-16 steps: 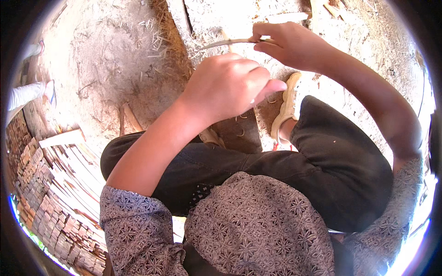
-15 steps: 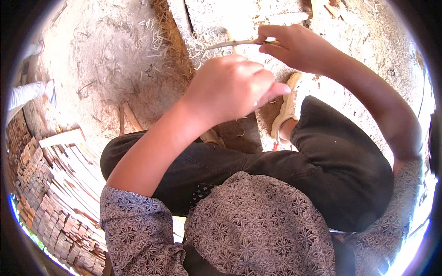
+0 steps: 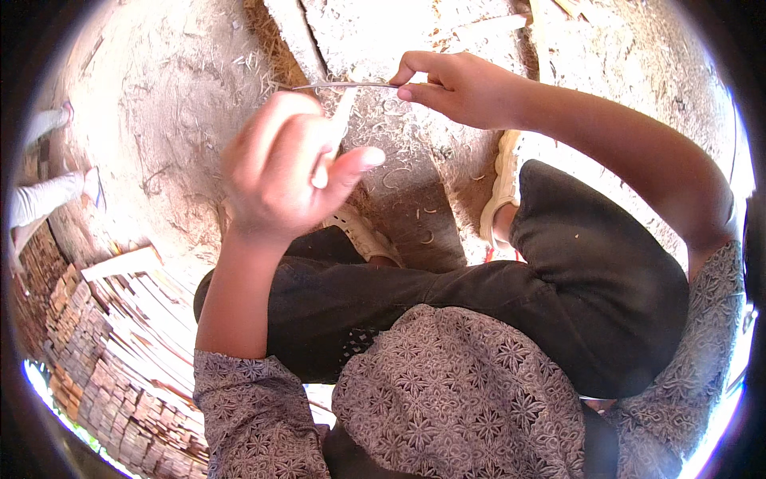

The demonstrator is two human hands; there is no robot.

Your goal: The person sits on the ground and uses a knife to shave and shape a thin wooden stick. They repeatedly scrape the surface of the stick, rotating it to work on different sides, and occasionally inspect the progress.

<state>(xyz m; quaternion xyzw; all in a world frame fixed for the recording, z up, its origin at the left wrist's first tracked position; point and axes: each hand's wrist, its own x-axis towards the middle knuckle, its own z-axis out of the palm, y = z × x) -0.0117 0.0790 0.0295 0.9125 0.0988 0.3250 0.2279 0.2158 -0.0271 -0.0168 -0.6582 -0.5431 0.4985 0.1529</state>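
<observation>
Thin strip (image 3: 359,84) sits farther left than before — like both hands (image 3: 463,89).

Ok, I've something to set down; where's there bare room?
Best looks the ground between the other person's feet and the left hand, beyond the wood stack, though glare may hide bits. Crowded: around the right hand, with strip and shavings.

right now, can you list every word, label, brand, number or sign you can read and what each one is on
None: no readable words, labels, brands, numbers or signs.
The shirt shows only a flower pattern.
On the thin strip in the right hand, no lettering can be made out.
Any marks on the stacked wood would be too small to read.
</observation>
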